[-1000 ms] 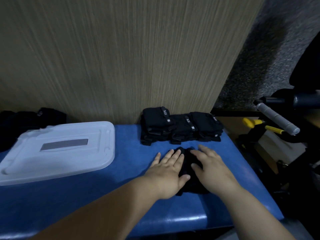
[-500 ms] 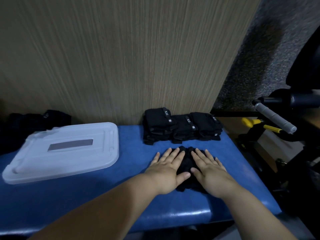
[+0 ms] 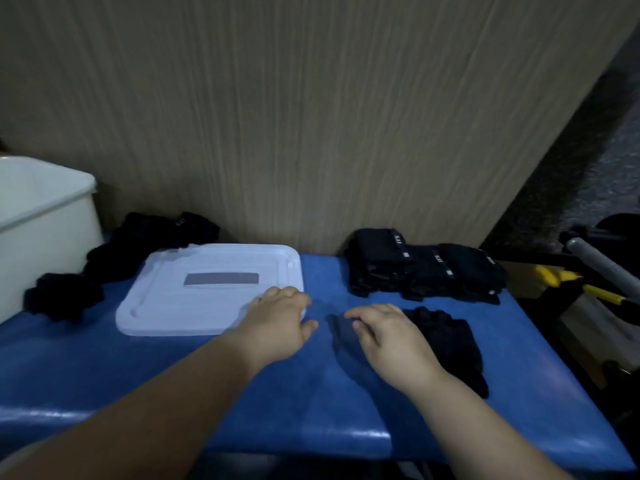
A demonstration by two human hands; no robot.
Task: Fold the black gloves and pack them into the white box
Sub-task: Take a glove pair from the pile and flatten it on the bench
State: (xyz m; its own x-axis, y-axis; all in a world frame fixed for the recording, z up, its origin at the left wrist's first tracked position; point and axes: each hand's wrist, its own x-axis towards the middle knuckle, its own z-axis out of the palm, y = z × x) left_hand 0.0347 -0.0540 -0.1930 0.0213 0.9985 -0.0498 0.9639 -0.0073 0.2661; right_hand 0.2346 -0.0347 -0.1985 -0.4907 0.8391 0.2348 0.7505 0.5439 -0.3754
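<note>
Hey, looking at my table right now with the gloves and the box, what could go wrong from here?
The black glove beside your right hand lies near the blue table's right edge; a sweep of that arm could drag it off. Your left hand is at the white lid's corner and may shove it into the loose gloves behind. The white box sits far left, so folded gloves might come undone on the way.

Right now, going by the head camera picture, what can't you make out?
All in the head view:
White box: cut off by the left edge, contents unseen.
Left hand: its fingertips hide behind its knuckles, so a grip on the lid is unclear.
Glove: the right hand covers its left part.
Folded gloves: label print too small to read.
Loose gloves: too dark to count.
</note>
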